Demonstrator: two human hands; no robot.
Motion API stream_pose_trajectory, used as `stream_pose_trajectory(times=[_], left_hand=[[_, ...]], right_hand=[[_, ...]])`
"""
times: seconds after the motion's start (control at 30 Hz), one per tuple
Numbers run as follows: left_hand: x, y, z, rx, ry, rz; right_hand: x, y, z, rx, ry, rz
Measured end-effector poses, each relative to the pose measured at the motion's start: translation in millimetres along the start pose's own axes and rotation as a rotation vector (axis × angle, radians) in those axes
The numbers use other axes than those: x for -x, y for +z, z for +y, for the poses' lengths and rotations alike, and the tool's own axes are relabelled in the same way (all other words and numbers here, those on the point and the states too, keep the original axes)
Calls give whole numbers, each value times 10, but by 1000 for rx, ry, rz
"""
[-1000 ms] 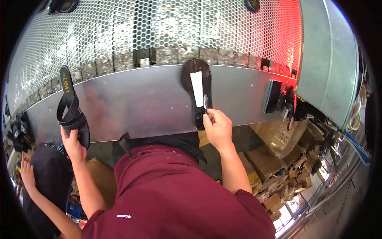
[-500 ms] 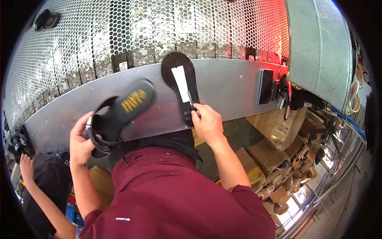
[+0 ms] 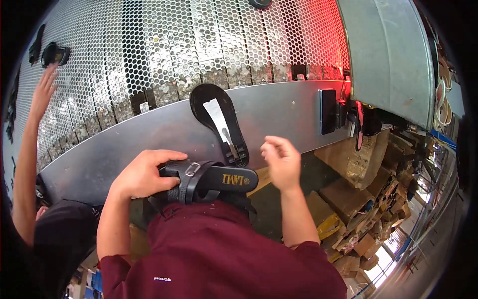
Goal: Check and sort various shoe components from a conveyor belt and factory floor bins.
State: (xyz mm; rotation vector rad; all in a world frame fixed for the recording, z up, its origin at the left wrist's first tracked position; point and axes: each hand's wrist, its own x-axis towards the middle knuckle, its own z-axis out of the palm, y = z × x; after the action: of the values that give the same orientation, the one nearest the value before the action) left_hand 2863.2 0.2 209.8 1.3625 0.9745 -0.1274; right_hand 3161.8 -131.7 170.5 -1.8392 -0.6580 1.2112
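My left hand point(image 3: 146, 173) grips a black sandal point(image 3: 211, 178) by its strap end, between thumb and fingers. The sandal has a silver buckle and gold lettering on its footbed, and is held sideways over the bench's near edge, close to my body. Right of the sandal's toe, my right hand point(image 3: 282, 162) is raised with loosely bent fingers apart, holding nothing I can see. Behind the sandal, a black shoe sole point(image 3: 200, 102) lies on the metal bench point(image 3: 164, 127). It carries a white paper strip point(image 3: 214, 113) and a thin metal tool point(image 3: 226, 135).
Beyond the bench runs a slatted conveyor point(image 3: 209, 37) under a perforated surface, with a sandal point(image 3: 55, 54) far left. A co-worker's arm point(image 3: 30, 134) reaches there. At right are a dark phone-like slab point(image 3: 327, 111), a grey metal housing point(image 3: 391, 60) and cardboard boxes point(image 3: 343, 194).
My right hand has let go of the metal tool and moved right. My left hand has brought the sandal rightward and nearer, turning its toe to the right. The co-worker's arm now reaches over the conveyor.
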Motion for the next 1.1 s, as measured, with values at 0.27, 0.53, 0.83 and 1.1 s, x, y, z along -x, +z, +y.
stream_pose_trajectory(times=[0.27, 0.53, 0.83, 1.1], left_hand=[[-466, 263, 430, -139, 268, -187], [-639, 464, 444, 88, 236, -218], [-1385, 389, -4, 50, 135, 658], [-1622, 357, 274, 174, -59, 362]], right_hand=[[130, -47, -541, 655, 45, -850], [225, -273, -140, 544, 45, -655], [103, -615, 87, -101, 256, -371], [-98, -376, 192, -475, 226, -335]])
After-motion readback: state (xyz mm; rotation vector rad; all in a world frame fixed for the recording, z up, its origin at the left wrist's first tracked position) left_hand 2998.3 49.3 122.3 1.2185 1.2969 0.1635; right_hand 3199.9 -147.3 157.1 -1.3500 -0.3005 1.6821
